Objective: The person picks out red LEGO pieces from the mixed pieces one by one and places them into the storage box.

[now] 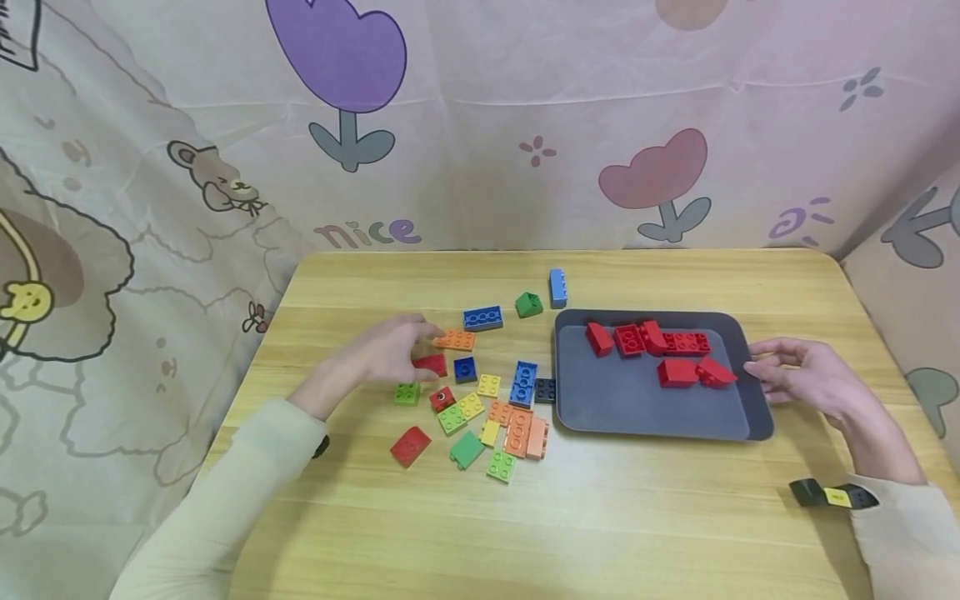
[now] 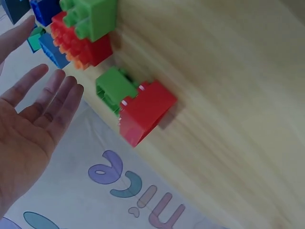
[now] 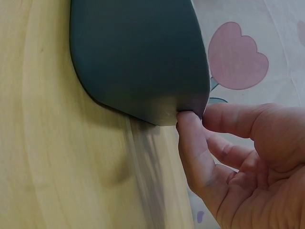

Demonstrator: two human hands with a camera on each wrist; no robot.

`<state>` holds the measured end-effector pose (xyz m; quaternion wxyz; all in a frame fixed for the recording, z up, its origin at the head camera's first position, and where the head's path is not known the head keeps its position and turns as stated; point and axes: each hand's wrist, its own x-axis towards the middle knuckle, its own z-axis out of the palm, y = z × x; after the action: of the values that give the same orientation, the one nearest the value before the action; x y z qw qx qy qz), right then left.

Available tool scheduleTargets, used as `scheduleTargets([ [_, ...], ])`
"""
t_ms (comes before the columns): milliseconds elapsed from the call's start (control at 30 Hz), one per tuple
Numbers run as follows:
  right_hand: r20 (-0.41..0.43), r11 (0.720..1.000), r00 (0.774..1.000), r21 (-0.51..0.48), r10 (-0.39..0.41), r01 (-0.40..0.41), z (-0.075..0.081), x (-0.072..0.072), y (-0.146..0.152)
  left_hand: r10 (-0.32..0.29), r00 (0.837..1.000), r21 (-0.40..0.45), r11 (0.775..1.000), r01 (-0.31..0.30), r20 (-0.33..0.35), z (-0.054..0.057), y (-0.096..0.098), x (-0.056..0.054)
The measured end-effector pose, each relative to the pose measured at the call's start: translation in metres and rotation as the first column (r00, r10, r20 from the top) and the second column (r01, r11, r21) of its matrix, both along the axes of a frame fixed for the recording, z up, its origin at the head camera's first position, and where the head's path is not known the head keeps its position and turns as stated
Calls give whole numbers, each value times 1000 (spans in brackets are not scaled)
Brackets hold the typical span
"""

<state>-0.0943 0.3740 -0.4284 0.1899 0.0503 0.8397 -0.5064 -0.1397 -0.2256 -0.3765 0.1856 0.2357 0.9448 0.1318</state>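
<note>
My left hand (image 1: 393, 350) hovers over the left side of the loose bricks, thumb and fingers apart. A red brick (image 1: 430, 364) lies between its thumb and fingers in the head view, and an orange brick (image 1: 455, 339) is by the fingertips. In the left wrist view the left hand (image 2: 35, 114) has spread fingers and holds nothing. With thumb and fingers, my right hand (image 1: 798, 375) pinches the right rim of a dark grey tray (image 1: 637, 408). The right wrist view shows this pinch at the tray's edge (image 3: 190, 102). Several red bricks (image 1: 678, 372) lie in the tray.
Left of the tray, several blue, green, yellow, orange and red bricks are scattered on the wooden table (image 1: 600, 517). A blue brick (image 1: 558, 288) stands behind the tray's left corner. A black brick (image 1: 545, 391) sits against its left side. A printed cloth (image 1: 480, 167) hangs behind.
</note>
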Motion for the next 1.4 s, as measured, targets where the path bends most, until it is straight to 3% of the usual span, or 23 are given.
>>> scheduleTargets([
  [733,-3,999,1000,35,12,-12,0,1,-1,-27,999,-41,999,28,22,-21,0,1],
  [1400,-3,999,1000,39,12,-12,2,0,-2,-43,999,-41,998,44,16,-22,2,1],
])
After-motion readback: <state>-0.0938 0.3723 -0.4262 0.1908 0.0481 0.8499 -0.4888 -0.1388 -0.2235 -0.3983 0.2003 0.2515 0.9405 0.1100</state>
